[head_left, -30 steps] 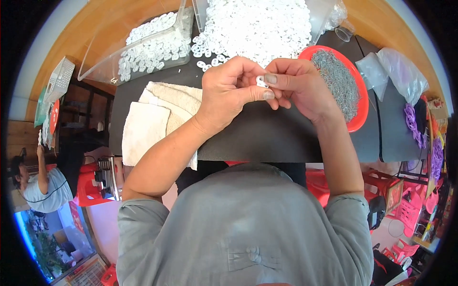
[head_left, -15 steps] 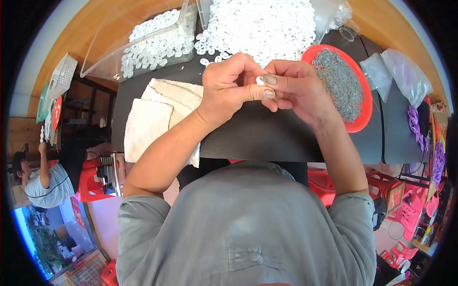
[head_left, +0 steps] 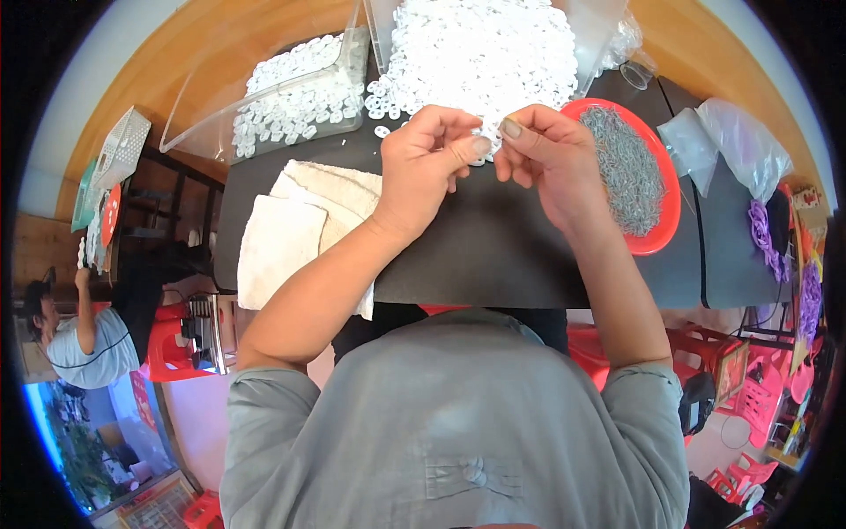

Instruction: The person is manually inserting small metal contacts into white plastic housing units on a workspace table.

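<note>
My left hand (head_left: pixel 421 167) is above the black table in front of the white heap, its fingers half curled and its thumb apart from the forefinger. Just below the thumb tip shows a small white plastic piece (head_left: pixel 477 161); whether it touches the hand I cannot tell. A short gap to the right, my right hand (head_left: pixel 557 159) is closed, thumb pressed to the bent fingers; anything pinched there is too small to make out. Behind both hands lies a big heap of small white oval plastic pieces (head_left: pixel 480 62). Close to my right hand sits a red basin (head_left: pixel 671 198) holding many small grey metal parts (head_left: pixel 630 172).
A clear plastic bin (head_left: pixel 352 75) of white pieces stands at the back left. Folded cream cloths (head_left: pixel 280 242) lie by my left forearm. Clear plastic bags (head_left: pixel 745 141) are at the right. Another person (head_left: pixel 92 344) sits at the far left.
My hands, which met around a small white piece, have moved apart. The left thumb has lifted away from the right fingers. The view has shifted slightly.
</note>
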The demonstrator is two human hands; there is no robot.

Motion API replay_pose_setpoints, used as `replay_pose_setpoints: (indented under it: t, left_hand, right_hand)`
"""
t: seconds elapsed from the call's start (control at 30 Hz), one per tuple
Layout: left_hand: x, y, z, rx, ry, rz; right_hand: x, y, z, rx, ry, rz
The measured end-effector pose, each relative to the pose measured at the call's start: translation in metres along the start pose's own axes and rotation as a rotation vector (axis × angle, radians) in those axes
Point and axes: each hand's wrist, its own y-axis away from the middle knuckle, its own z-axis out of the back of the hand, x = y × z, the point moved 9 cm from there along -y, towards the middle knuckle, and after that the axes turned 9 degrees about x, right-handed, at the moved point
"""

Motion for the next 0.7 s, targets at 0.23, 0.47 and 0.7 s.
replay_pose_setpoints:
  t: [0.23,0.47,0.7]
  left_hand:
    - [0.0115,0.0021,-0.0031,0.075,0.059,0.165]
    - [0.0074,0.0003,-0.0009,0.083,-0.092,0.12]
    - [0.0125,0.0011,0.0004,0.076,-0.041,0.166]
  right_hand:
    - [-0.0081,0.0017,-0.0015,-0.059,0.047,-0.024]
    - [0.0002,0.0016,-0.0053,-0.066,0.217,-0.013]
    - [-0.0047,0.0006,-0.0068,-0.052,0.29,-0.057]
